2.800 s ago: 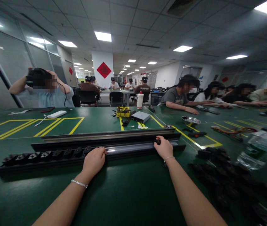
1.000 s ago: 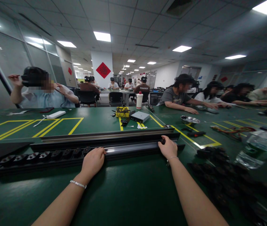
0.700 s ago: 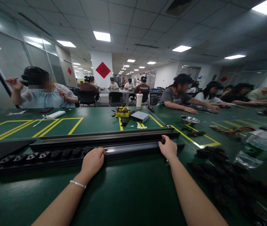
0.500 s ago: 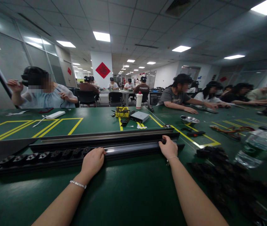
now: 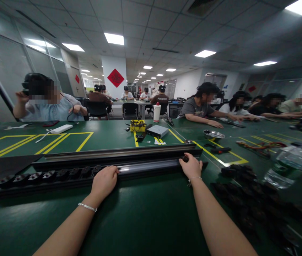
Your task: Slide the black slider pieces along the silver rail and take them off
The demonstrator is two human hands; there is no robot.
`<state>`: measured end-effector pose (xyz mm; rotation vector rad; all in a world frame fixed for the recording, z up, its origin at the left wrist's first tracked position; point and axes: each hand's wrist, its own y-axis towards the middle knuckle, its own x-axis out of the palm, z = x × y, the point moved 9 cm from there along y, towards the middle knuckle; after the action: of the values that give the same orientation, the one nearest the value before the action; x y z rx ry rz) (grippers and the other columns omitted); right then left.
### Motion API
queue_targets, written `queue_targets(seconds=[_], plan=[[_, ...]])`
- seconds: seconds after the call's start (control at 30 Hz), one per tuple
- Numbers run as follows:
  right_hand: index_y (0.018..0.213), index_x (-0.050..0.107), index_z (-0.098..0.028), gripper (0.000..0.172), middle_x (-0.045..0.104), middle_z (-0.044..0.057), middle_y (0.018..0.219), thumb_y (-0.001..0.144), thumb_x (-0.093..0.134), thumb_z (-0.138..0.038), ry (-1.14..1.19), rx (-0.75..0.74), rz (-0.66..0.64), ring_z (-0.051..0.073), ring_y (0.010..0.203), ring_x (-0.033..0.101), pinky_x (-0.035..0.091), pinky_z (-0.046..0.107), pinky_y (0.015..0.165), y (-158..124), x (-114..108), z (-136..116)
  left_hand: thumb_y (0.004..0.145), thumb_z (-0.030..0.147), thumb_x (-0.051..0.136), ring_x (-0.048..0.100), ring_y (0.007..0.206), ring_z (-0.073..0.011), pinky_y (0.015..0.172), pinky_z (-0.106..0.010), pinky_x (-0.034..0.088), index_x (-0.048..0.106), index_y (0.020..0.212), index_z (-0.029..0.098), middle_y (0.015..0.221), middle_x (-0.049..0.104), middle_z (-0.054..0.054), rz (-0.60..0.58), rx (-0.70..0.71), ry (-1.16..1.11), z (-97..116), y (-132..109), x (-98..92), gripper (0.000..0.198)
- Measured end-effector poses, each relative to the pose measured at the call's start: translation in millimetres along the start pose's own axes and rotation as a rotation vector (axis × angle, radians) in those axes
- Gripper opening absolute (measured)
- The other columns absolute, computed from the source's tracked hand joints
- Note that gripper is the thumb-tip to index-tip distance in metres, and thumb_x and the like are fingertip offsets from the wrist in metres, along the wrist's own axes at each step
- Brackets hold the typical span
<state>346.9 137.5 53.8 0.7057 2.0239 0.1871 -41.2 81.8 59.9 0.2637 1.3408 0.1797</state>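
Black sockets [image 5: 35, 177] line the left of a long black metal channel [image 5: 148, 166]. Left hand [image 5: 104, 181] curls over its near edge, grip indeterminable; green bench [image 5: 145, 213] extends nearside. Right hand [image 5: 192, 167] pinches a small black part [image 5: 185, 158] near its right end.

The long, straight, channelled rail [image 5: 148, 166] was black, with a glossy silver-grey band along its channel. The row of small rounded modules [image 5: 49, 175] in it was black, some tops marked with pale silvery patches. The flat, smooth tabletop [image 5: 145, 213] was dark green, patterned with bright yellow tape lines [image 5: 85, 141]. The small yellow box [image 5: 133, 129] contrasted with its thin black cables [image 5: 138, 123]; the white cylindrical bottle [image 5: 156, 113] had a red cap, and the clear plastic bottle [image 5: 284, 166] a green label. The red diamond-shaped poster [image 5: 116, 77] bore darker markings.
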Motion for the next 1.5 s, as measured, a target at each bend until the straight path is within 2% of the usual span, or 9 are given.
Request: queue_targets(seconds=[0.3, 0.77, 1.1, 1.5], plan=[[0.104, 0.062, -0.019, 0.035, 0.066, 0.007, 0.103, 0.076, 0.050, -0.036, -0.007, -0.033, 0.039, 0.022, 0.099, 0.056, 0.022, 0.043, 0.101, 3.3, 1.7, 3.7, 0.082, 0.019, 0.032, 0.059, 0.090, -0.0170, 0.079, -0.029, 0.041, 0.060, 0.081, 0.023, 0.091, 0.066, -0.002, -0.008, -0.008, 0.014, -1.0, 0.6, 0.8, 0.029], [0.107, 0.060, -0.019, 0.033, 0.066, 0.007, 0.101, 0.079, 0.048, -0.033, -0.021, -0.020, 0.023, 0.021, 0.098, 0.056, 0.024, 0.039, 0.100, 3.1, 1.4, 4.5, 0.082, 0.019, 0.032, 0.058, 0.089, -0.0166, 0.078, -0.028, 0.040, 0.060, 0.082, 0.023, 0.091, 0.066, -0.002, -0.018, -0.014, -0.003, -2.6, 0.5, 2.0, 0.027], [0.108, 0.060, -0.018, 0.035, 0.065, 0.006, 0.102, 0.080, 0.046, -0.034, -0.018, -0.014, 0.021, 0.022, 0.100, 0.055, 0.020, 0.039, 0.102, 1.9, 0.6, 3.6, 0.082, 0.019, 0.033, 0.058, 0.090, -0.0165, 0.079, -0.028, 0.041, 0.060, 0.082, 0.023, 0.092, 0.067, -0.001, -0.024, -0.016, -0.012, -2.9, 0.6, 2.2, 0.028], [0.108, 0.060, -0.016, 0.035, 0.065, 0.009, 0.097, 0.079, 0.046, -0.030, 0.012, 0.006, 0.059, 0.022, 0.096, 0.054, 0.028, 0.036, 0.097, 3.1, -4.1, 4.9, 0.081, 0.017, 0.032, 0.058, 0.089, -0.0163, 0.079, -0.028, 0.040, 0.060, 0.081, 0.022, 0.091, 0.066, -0.001, -0.010, -0.009, -0.006, -1.5, -0.2, 0.7, 0.028]])
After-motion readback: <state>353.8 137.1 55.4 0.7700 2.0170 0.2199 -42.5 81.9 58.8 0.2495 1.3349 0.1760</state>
